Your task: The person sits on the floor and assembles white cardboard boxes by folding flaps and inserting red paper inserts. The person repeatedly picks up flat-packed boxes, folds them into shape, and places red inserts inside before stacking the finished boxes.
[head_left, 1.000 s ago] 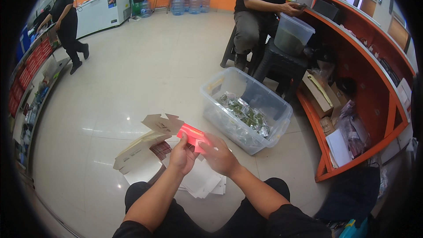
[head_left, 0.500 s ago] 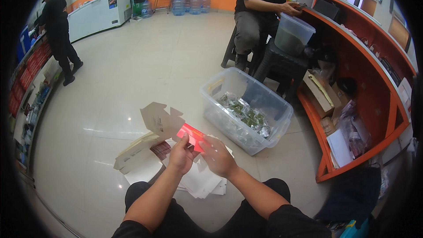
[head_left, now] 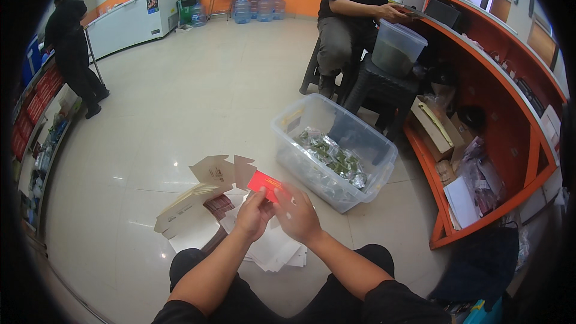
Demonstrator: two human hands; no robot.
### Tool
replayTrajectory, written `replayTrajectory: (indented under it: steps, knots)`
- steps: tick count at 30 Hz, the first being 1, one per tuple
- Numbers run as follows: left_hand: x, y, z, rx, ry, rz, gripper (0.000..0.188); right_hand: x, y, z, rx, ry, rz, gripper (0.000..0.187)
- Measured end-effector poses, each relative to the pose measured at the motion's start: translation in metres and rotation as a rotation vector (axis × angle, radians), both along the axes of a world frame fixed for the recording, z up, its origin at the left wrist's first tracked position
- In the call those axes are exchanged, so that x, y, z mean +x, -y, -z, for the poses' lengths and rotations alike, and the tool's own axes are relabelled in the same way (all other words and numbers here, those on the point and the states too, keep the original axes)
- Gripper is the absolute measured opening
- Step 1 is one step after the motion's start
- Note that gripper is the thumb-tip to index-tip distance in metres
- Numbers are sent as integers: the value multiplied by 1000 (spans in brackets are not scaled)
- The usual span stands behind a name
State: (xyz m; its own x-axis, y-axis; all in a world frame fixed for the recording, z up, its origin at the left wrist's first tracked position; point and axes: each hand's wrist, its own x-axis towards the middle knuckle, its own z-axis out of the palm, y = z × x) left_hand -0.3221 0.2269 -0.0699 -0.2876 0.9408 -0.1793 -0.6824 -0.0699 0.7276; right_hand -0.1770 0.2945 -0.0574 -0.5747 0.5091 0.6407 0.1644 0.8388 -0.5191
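Observation:
Above my lap, both hands hold a small flat red packet (head_left: pixel 266 183). My left hand (head_left: pixel 254 216) pinches its near edge with the thumb on top. My right hand (head_left: pixel 298 218) is closed around the right end, fingers slightly blurred and partly hiding it. Just beyond and to the left stands an open cardboard box (head_left: pixel 189 210) with its flaps raised. Inside it a row of dark red small packs (head_left: pixel 219 205) shows in part. White flat sheets (head_left: pixel 273 253) lie on the floor beneath my hands.
A clear plastic tub (head_left: pixel 336 153) of silver and green sachets stands ahead to the right. Past it a person sits by a black stool (head_left: pixel 384 87) bearing a clear bucket (head_left: pixel 397 48). An orange shelf (head_left: pixel 480 219) borders the right; another person stands far left.
The red packet has tilted and its pale glare is gone. My right hand has shifted slightly along it. The standing person at far left has turned a little.

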Motion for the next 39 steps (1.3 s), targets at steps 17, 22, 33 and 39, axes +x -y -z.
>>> replayTrajectory:
  steps: [17,22,33,39]
  knots:
    - [-27,26,-32,-261,-941,463,42,9,-57,30,-989,-95,-197,40]
    - [-35,25,-22,-220,-906,514,47,11,-56,20,-1023,-70,-287,46]
    - [-32,26,-29,-361,-1116,396,57,15,-58,19,-1035,89,-223,40]
    - [-24,23,-30,-343,-1213,280,50,14,-53,26,-753,70,-79,41]
